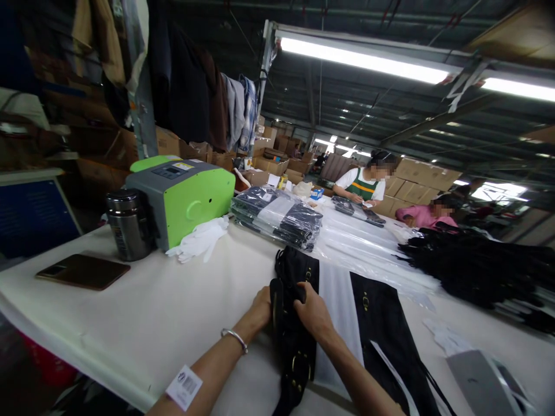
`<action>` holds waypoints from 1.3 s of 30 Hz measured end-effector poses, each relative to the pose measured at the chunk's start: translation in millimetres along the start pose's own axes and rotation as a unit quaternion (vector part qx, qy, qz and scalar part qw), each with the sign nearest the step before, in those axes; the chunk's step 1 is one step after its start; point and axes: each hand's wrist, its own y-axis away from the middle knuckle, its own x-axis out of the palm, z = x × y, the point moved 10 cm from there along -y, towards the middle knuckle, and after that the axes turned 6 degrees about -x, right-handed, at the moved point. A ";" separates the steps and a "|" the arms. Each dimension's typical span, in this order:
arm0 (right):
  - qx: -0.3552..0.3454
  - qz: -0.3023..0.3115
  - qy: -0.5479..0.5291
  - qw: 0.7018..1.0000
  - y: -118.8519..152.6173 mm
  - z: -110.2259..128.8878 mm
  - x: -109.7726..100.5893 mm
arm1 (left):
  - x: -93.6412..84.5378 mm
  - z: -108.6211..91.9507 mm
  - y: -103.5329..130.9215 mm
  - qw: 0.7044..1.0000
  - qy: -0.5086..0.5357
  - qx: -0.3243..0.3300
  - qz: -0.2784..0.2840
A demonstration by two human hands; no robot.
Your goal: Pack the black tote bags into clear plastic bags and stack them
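A black bag with brass buckles [381,312] lies on the white table, a sheet of white foam [338,306] across its middle. Its black strap bundle [288,341] runs along the left side. My left hand [261,306], below a silver bangle, is closed on the black strap, its fingertips partly hidden behind it. My right hand [311,309] pinches black material of the bag just to the right. A barcode sticker [184,387] is on my left forearm.
Beyond the bag lie plastic-wrapped black bags [277,216]. At left are a green machine [199,199], white gloves [199,240], a flask [129,225] and a phone [82,271]. Black goods [481,271] are piled at right, near a grey box [483,381]. Two people work across the table.
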 end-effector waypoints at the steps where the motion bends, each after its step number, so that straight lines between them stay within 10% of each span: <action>1: 0.001 -0.002 -0.018 1.000 2.0 1.7 4.9 | -10.9 -4.5 0.3 0.999 -0.032 0.008 -0.019; 6: -0.001 -0.025 -0.122 0.992 6.3 8.9 15.4 | -33.6 -29.9 -17.5 0.990 -0.122 -0.002 -0.074; 15: -0.056 0.075 -0.175 0.980 24.1 38.5 38.0 | 11.7 -48.6 -78.4 0.981 -0.180 -0.028 -0.063; 18: -0.067 0.113 -0.244 0.961 32.0 34.0 11.9 | 13.2 -40.3 -89.1 0.981 -0.179 -0.034 -0.061; 23: 0.047 -0.019 -0.327 0.944 51.0 -59.8 -98.1 | 12.3 -23.0 -95.7 0.985 -0.165 -0.039 -0.028; 27: 0.169 -0.155 -0.337 0.913 91.1 -158.8 -159.0 | 13.2 -45.6 -110.9 0.981 -0.192 0.004 -0.029; 32: 0.214 -0.261 -0.350 0.874 135.0 -228.9 -161.6 | 21.5 -73.9 -122.8 0.971 -0.223 0.066 -0.059; 39: 0.192 -0.307 -0.364 0.858 144.9 -250.5 -143.2 | 20.5 -51.0 -137.9 0.979 -0.198 0.006 -0.047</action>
